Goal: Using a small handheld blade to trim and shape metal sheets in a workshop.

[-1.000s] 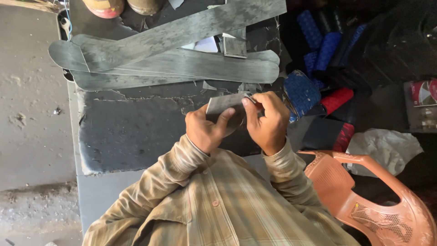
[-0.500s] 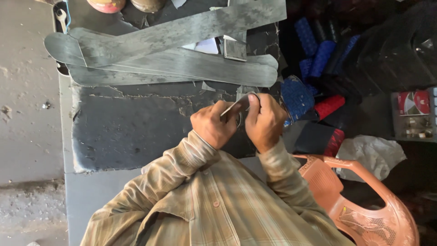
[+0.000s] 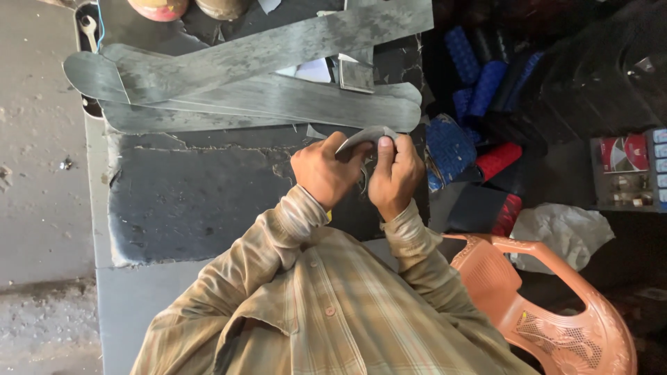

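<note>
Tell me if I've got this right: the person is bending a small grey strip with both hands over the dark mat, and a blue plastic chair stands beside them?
Not quite: the chair is orange-pink, not blue, as the head view shows. The rest holds: the left hand and right hand both hold the small grey strip over the dark mat.

A small, thin, grey piece of sheet metal (image 3: 366,136), bent into a shallow curve, is pinched at both ends between the two hands, held above the far right part of the dark counter (image 3: 208,208).
</note>
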